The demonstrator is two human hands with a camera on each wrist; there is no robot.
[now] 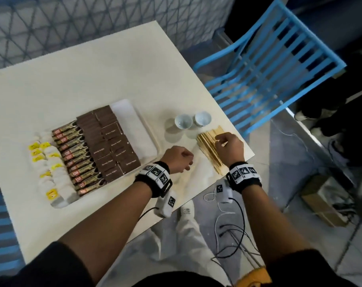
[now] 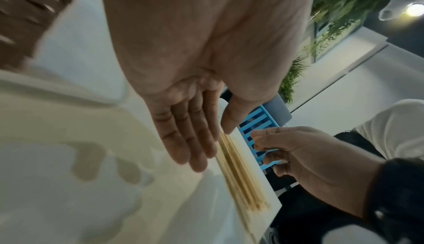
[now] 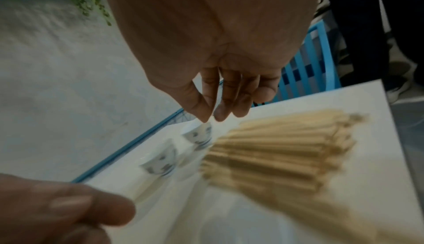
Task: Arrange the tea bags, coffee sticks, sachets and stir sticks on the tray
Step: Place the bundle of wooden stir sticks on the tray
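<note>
Tea bags, coffee sticks and brown sachets fill a white tray on the pale table.

White tea bags with yellow tags (image 1: 46,162) sit leftmost in the white plastic tray (image 1: 134,121), then shiny coffee sticks (image 1: 76,160), then brown sachets (image 1: 111,139). The left hand (image 1: 177,159) hangs relaxed, holding nothing. Thin wooden stir sticks (image 1: 210,149) lie on the table; the right hand (image 1: 229,147) hovers above them, fingers loosely bent, empty.

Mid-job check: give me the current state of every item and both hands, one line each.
tray: on table, right strip bare
tea bags: lined up at tray's left end
coffee sticks: lined up on tray
brown sachets: lined up on tray
stir sticks: piled on table, off tray
two cups: upright, empty
left hand: holds nothing
right hand: over stir sticks
</note>
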